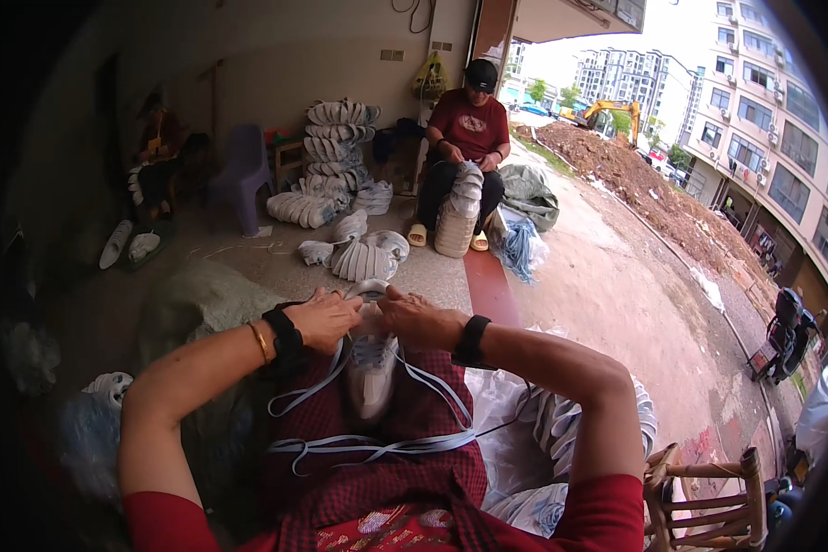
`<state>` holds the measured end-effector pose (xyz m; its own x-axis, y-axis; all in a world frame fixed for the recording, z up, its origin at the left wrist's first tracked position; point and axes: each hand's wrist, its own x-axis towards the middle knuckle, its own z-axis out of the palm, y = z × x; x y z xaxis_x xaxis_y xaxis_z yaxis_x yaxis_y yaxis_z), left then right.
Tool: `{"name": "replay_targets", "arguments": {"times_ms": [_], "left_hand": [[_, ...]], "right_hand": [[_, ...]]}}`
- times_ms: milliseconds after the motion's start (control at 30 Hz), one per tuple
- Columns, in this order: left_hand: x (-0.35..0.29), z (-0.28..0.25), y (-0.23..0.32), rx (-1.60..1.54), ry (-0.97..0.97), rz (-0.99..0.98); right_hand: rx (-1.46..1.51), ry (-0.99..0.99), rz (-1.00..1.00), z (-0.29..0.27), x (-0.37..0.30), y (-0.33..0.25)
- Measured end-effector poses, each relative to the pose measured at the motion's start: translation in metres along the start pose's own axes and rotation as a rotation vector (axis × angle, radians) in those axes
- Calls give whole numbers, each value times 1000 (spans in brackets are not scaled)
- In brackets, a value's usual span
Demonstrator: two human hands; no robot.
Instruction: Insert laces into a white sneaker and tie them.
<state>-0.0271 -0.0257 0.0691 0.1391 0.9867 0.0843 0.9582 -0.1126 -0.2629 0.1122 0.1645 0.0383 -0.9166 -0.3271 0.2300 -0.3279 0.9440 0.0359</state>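
A pale grey-white shoe upper [371, 382] rests on my lap, its toe toward me. Light blue laces [437, 443] run from it on both sides and lie loosely across the red checked cloth [377, 478] over my legs. My left hand [322, 319] is closed on the left side of the collar, with its fingertips by the ankle opening. On the right side of the same opening, my right hand [418, 319] pinches the collar. The fingers partly cover the upper lacing rows.
Stacked shoe uppers [339, 147] stand by the wall, and more [363, 258] lie on the floor ahead. A seated person [469, 129] handles uppers across from me. Bagged uppers [557, 423] sit at my right, near a bamboo chair [708, 497]. A green sack [193, 304] is at left.
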Motion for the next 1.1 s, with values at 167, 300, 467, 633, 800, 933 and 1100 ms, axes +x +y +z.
{"name": "replay_targets", "arguments": {"times_ms": [167, 300, 467, 633, 800, 933, 1100], "left_hand": [[48, -5, -34, -376, -536, 53], [43, 2, -12, -325, -352, -332], [42, 3, -4, -290, -332, -417], [29, 17, -1, -406, -290, -411], [14, -9, 17, -1044, 494, -341], [9, -3, 20, -1377, 363, -350], [20, -3, 32, -1387, 421, -306]], "right_hand": [[-11, -140, -92, 18, 24, 31], [174, -202, 109, 10, 32, 18], [38, -121, 205, 11, 27, 5], [-40, 94, 313, 19, 22, -10], [1245, 523, 536, -37, -1, -17], [1187, 709, 410, -75, -9, -2], [1081, 517, 317, -63, 13, -16]]}}
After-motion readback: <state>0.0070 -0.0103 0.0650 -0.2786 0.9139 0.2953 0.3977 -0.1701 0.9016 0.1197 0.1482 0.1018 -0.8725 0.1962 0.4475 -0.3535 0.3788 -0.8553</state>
